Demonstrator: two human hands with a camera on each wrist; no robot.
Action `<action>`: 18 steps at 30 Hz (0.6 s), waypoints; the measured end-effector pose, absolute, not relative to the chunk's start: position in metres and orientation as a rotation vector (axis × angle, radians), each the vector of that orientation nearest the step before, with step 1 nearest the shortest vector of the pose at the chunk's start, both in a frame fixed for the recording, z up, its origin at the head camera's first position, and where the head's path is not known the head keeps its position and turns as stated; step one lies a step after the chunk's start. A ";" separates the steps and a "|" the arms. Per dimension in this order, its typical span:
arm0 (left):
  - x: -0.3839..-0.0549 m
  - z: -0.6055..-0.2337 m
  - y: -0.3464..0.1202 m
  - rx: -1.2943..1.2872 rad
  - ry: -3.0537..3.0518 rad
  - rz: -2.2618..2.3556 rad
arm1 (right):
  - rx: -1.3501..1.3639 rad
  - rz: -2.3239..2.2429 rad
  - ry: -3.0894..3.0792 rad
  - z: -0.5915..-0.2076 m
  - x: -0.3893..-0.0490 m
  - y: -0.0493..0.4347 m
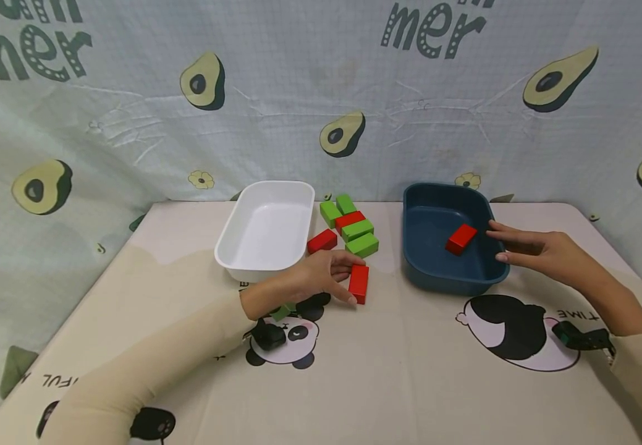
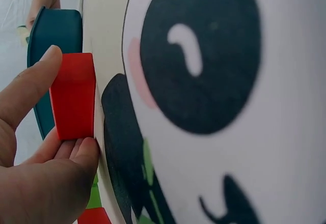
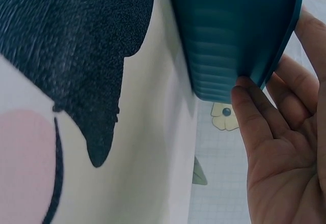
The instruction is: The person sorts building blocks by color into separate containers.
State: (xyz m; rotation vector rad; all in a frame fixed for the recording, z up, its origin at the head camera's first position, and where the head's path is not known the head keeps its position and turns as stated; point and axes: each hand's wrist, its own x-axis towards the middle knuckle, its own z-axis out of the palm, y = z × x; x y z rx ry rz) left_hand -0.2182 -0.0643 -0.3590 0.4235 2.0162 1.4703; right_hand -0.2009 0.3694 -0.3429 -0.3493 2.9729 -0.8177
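Note:
My left hand (image 1: 329, 275) pinches a red block (image 1: 359, 284) between thumb and fingers, in front of the pile; in the left wrist view the red block (image 2: 74, 96) stands between the fingertips. At the right rim of a dark blue bin (image 1: 443, 279) is my right hand (image 1: 537, 247), its fingers fairly straight. Seen from the right wrist, its fingertips lie along the bin's outer wall (image 3: 219, 46) and upper edge. One loose red block (image 1: 461, 239) lies inside the bin.
Left of the pile stands a white bin (image 1: 265, 232). Between the two bins lie several green blocks (image 1: 362, 245) and two more red blocks (image 1: 322, 241). A patterned cloth (image 1: 276, 136) hangs behind the table, whose cover (image 1: 387, 371) carries printed pandas.

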 end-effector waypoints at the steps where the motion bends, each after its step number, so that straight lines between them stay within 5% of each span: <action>1: -0.218 -0.359 -0.064 0.418 2.010 1.477 | -0.350 -0.817 2.974 -0.343 -0.201 0.370; 18: -0.219 -0.361 -0.064 0.365 2.024 1.517 | -0.364 -0.835 2.979 -0.344 -0.201 0.371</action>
